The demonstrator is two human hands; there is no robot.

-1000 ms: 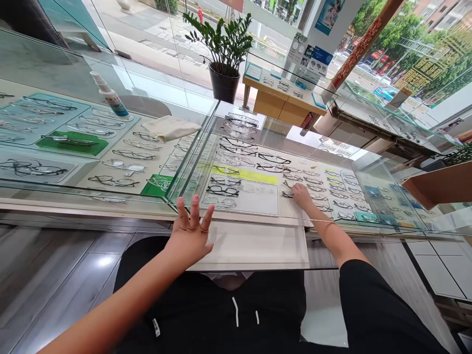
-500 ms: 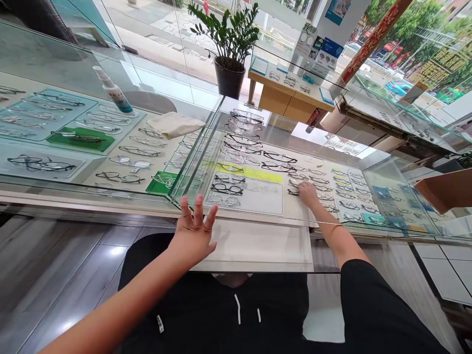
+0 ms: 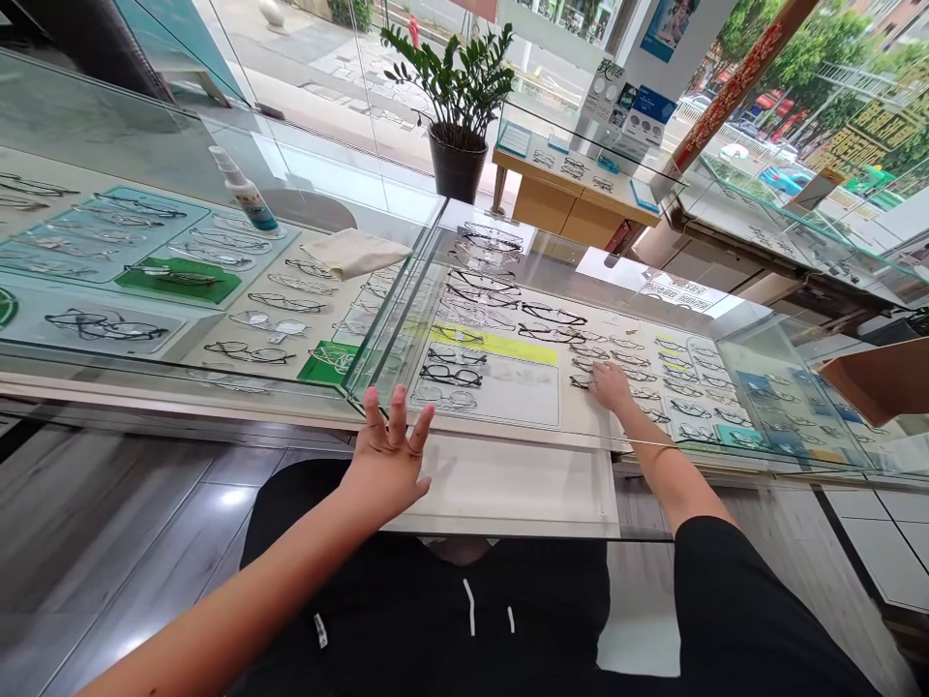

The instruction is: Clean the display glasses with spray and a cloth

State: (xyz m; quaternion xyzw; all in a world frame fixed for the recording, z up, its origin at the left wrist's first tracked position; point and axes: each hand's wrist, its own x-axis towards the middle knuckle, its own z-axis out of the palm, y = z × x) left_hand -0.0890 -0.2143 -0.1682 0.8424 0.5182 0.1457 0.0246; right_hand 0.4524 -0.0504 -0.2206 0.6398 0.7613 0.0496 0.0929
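My left hand point(image 3: 388, 460) has its fingers spread against the front glass edge of the display case point(image 3: 508, 435) and holds nothing. Inside the case, seen through the glass top, my right hand point(image 3: 612, 384) closes its fingers on the end of a pair of eyeglasses point(image 3: 582, 381). Part of that pair is hidden by the fingers. Several more pairs lie in rows around it. To its left is a white tray point(image 3: 519, 399) with dark-framed eyeglasses point(image 3: 451, 375) on its left side. A yellow strip point(image 3: 533, 350) runs along the tray's far edge.
A spray bottle point(image 3: 249, 198) and a folded cloth point(image 3: 355, 254) rest on the left glass counter. A pulled-out white drawer point(image 3: 508, 484) is below my hands. Beyond the case stand a potted plant point(image 3: 459, 160) and a wooden display table point(image 3: 558, 205).
The view has shifted slightly, so the counter sits a little lower and further right. My left hand stays spread at the glass edge; my right hand stays at the same eyeglasses.
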